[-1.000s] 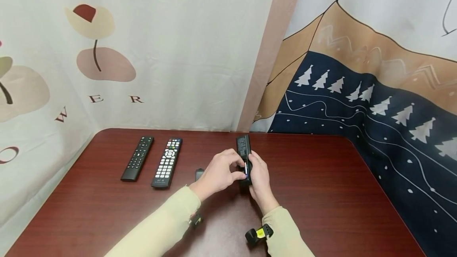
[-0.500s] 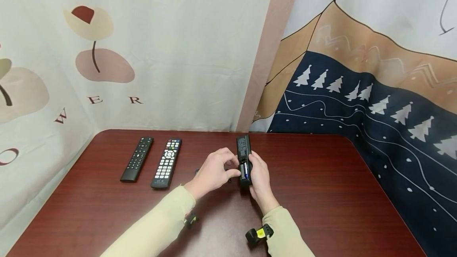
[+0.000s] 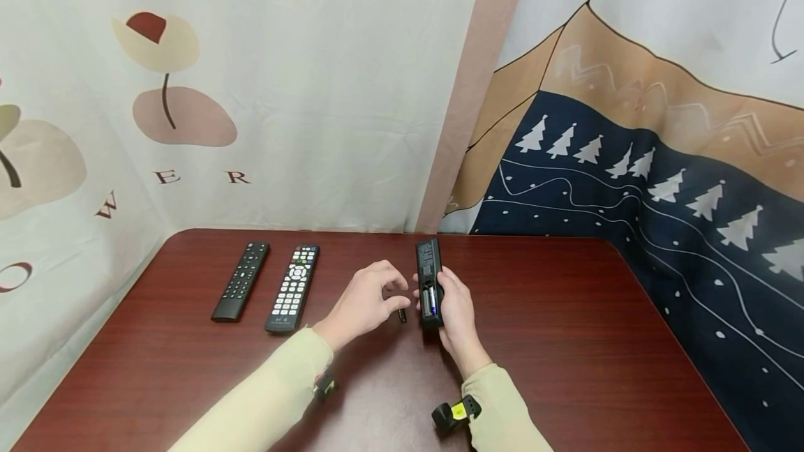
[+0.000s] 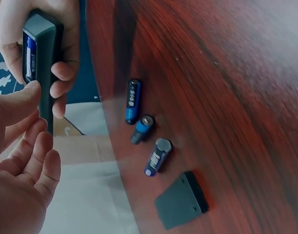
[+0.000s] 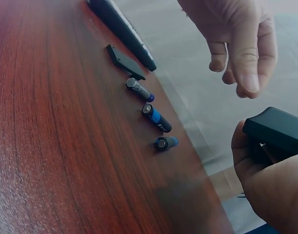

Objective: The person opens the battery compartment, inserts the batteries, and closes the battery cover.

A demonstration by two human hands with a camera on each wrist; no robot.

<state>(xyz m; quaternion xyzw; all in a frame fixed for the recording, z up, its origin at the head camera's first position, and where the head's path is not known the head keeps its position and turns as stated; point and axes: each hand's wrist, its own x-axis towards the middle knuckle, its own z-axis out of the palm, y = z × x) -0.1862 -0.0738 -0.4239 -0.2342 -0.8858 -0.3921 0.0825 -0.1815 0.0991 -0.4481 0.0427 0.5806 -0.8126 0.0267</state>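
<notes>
My right hand (image 3: pixel 458 309) grips a black remote control (image 3: pixel 429 264) back side up, its battery compartment uncovered. A battery (image 4: pixel 29 58) with a blue wrap shows in that compartment. To the left of the remote, my left hand (image 3: pixel 359 298) hangs with loosely bent fingers and nothing between thumb and fingertips. On the table under it lie three loose batteries: a black-and-blue one (image 4: pixel 133 100), a second black-and-blue one (image 4: pixel 142 129) and a dark blue and silver one (image 4: pixel 157 157). Beside them rests the dark battery cover (image 4: pixel 178 204), which the left hand hides in the head view.
Two more remotes lie button side up on the left of the reddish-brown table (image 3: pixel 565 340): a slim black one (image 3: pixel 241 281) and one with white buttons (image 3: pixel 293 288). Printed curtains (image 3: pixel 314 124) hang right behind the table's far edge.
My left hand has drawn back leftward from the battery compartment, leaving the battery in it in view. The right hand and its remote have stayed in place.
</notes>
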